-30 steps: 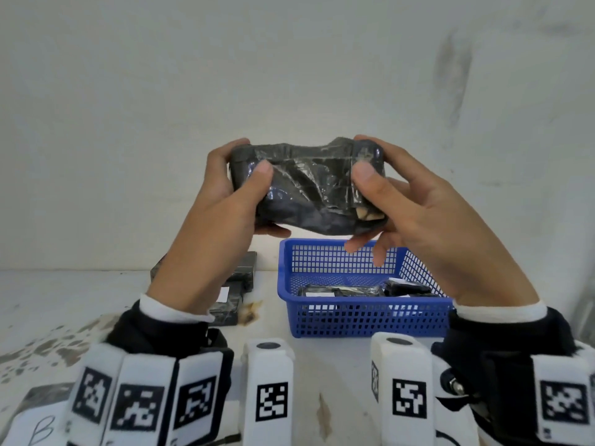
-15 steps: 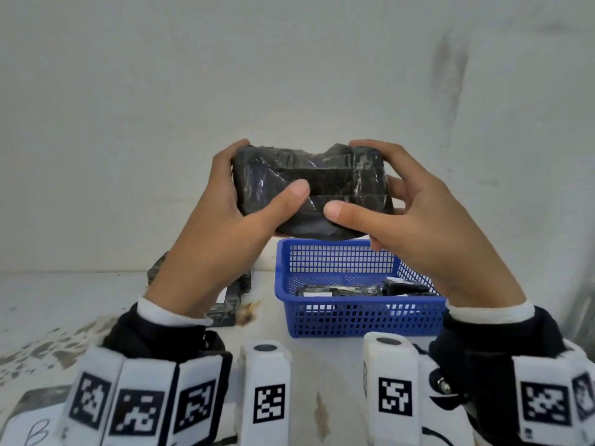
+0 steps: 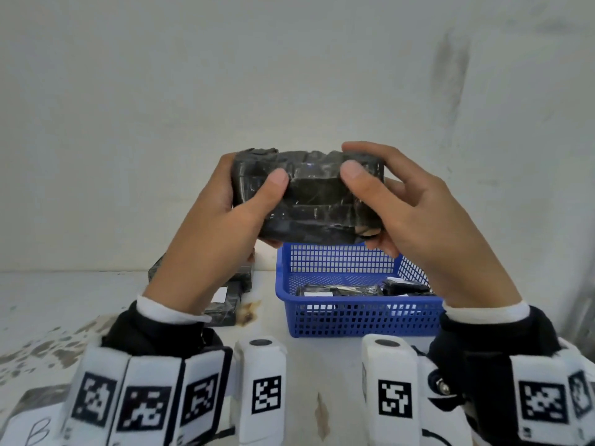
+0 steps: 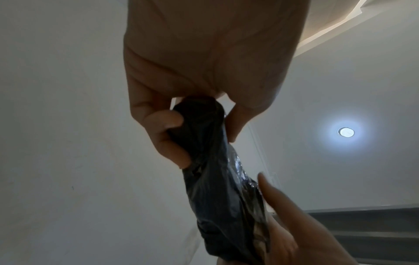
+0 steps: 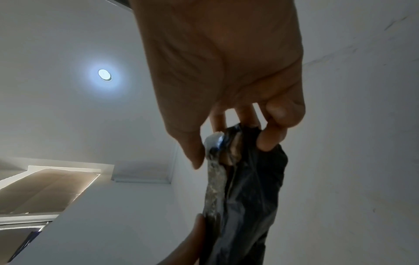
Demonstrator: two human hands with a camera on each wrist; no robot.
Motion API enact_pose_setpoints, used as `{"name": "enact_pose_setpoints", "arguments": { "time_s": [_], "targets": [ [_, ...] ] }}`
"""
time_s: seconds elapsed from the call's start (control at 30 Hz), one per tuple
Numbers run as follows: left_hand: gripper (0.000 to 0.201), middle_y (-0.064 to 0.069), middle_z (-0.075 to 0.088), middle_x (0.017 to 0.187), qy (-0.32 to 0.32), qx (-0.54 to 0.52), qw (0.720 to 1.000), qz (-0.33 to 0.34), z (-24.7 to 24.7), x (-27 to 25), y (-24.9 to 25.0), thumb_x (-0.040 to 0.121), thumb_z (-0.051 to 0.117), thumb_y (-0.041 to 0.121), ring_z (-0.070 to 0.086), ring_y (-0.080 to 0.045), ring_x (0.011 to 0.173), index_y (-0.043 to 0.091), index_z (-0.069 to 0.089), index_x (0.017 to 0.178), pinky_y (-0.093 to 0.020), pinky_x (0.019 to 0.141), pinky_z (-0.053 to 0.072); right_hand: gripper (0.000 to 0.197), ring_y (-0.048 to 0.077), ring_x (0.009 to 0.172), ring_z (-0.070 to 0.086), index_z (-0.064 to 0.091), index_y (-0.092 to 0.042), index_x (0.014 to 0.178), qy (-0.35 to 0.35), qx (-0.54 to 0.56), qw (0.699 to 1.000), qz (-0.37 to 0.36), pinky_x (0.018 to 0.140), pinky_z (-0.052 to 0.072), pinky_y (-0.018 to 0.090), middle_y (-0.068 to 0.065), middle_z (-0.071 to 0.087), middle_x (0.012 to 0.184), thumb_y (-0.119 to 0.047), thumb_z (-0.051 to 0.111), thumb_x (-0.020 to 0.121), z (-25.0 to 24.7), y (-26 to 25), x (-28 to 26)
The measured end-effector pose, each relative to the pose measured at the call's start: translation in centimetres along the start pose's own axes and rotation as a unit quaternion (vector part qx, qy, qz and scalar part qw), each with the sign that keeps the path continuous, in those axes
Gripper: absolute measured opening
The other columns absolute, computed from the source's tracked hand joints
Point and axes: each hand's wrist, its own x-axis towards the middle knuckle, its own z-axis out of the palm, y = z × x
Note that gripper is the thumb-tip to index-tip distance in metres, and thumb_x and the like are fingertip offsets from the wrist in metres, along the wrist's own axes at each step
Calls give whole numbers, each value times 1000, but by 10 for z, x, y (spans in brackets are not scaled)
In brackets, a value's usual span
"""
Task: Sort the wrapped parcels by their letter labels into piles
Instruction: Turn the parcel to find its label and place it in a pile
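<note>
I hold a black plastic-wrapped parcel (image 3: 309, 197) up in front of the wall with both hands. My left hand (image 3: 225, 220) grips its left end, thumb on the near face. My right hand (image 3: 415, 214) grips its right end the same way. No letter label shows on the side facing me. In the left wrist view the parcel (image 4: 222, 179) hangs from my left hand (image 4: 197, 125). In the right wrist view the parcel (image 5: 244, 188) is pinched by my right hand (image 5: 229, 143).
A blue mesh basket (image 3: 354, 313) with more black parcels (image 3: 338, 289) stands on the white table right of centre. A pile of black parcels (image 3: 231, 294) lies behind my left wrist. A parcel labelled B (image 3: 32, 426) lies at the bottom left.
The parcel has been turned in my hands and lowered a little. My thumbs have shifted closer together on its near face.
</note>
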Motion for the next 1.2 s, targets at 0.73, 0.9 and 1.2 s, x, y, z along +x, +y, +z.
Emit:
{"name": "enact_pose_setpoints", "arguments": {
  "time_s": [0.73, 0.9, 1.2],
  "targets": [
    [27, 6, 63, 117, -53, -56, 997, 8, 1, 2, -2, 95, 55, 27, 69, -11, 98, 29, 45, 120, -32, 80, 59, 37, 11, 77, 71, 63, -46, 118, 12, -55, 998, -23, 75, 57, 28, -15, 73, 101, -62, 56, 86, 2, 6, 4],
    [14, 6, 63, 114, -37, -64, 997, 14, 2, 3, 1, 99, 45, 35, 69, -13, 100, 26, 48, 110, -37, 81, 60, 26, 8, 72, 68, 69, -34, 113, 15, -35, 999, -24, 63, 53, 21, -9, 74, 97, -48, 54, 97, 0, 8, 6],
    [14, 16, 66, 86, -29, -48, 998, 37, 2, 0, 1, 94, 53, 36, 71, -6, 80, 26, 50, 102, -32, 68, 61, 28, 3, 60, 62, 70, -34, 98, 8, -30, 999, -33, 54, 44, 12, -9, 71, 76, -57, 56, 88, 3, 7, 5]
  ]
}}
